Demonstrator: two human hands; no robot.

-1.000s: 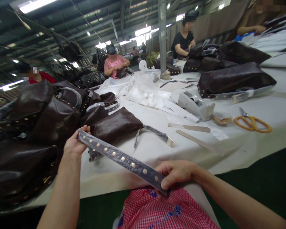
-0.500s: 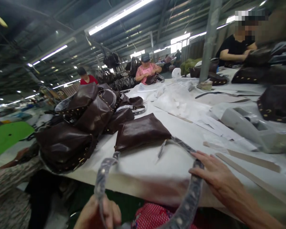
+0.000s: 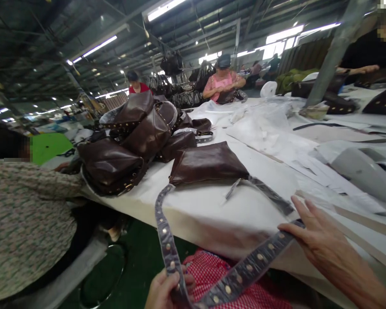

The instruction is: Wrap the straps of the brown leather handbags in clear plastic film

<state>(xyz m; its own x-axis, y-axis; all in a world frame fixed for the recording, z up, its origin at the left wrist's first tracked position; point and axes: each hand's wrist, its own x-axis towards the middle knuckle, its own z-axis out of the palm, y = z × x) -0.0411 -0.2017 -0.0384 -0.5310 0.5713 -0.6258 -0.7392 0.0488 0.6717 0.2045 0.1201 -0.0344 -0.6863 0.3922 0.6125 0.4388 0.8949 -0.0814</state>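
A long dark strap point(image 3: 244, 268) with brass studs, wrapped in clear film, loops off the table edge and down over my lap. My left hand point(image 3: 167, 289) is closed round its lowest bend, near the bottom of the view. Resting on the strap's right stretch at the table edge, my right hand point(image 3: 321, 244) has its fingers spread flat. The strap's far end runs up to a flat dark brown leather bag point(image 3: 209, 163) lying on the white table point(image 3: 212, 206).
A heap of brown studded bags point(image 3: 131, 141) sits at the table's left. White paper and plastic sheets point(image 3: 270, 128) and a grey tape dispenser point(image 3: 363, 171) lie to the right. A person in a patterned top point(image 3: 22, 219) sits close on my left; others work farther back.
The view swung left. The strap went from held straight between both hands to hanging in a loop; my left hand dropped low on it, and my right hand now lies flat on it.
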